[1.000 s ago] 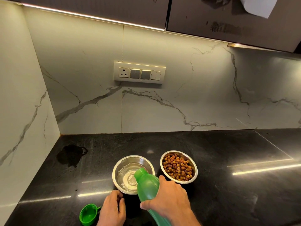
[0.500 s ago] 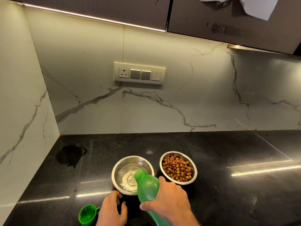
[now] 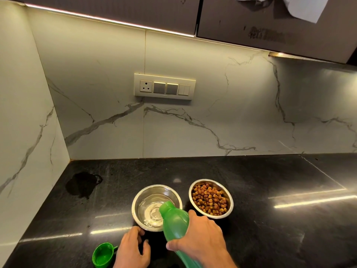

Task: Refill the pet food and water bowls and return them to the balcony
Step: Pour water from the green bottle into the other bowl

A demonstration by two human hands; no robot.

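Two steel bowls stand side by side on the black counter (image 3: 270, 190). The left bowl (image 3: 139, 202) holds a little water. The right bowl (image 3: 229, 198) is full of brown kibble (image 3: 209, 200). My right hand (image 3: 201, 240) grips a green bottle (image 3: 173, 219), tilted with its open mouth over the left bowl's near rim. My left hand (image 3: 131, 250) rests on the counter just in front of the left bowl, fingertips at its base. The bottle's green cap (image 3: 102, 257) lies open side up to the left of that hand.
A dark wet patch (image 3: 81, 185) spreads on the counter near the left corner. A switch panel (image 3: 165, 87) sits on the marble backsplash. Dark wall cabinets (image 3: 270, 26) hang overhead, with a white cloth (image 3: 301, 6) draped at top right.
The bottle stays tilted over the left bowl and both hands keep their places. Only the view has shifted slightly.
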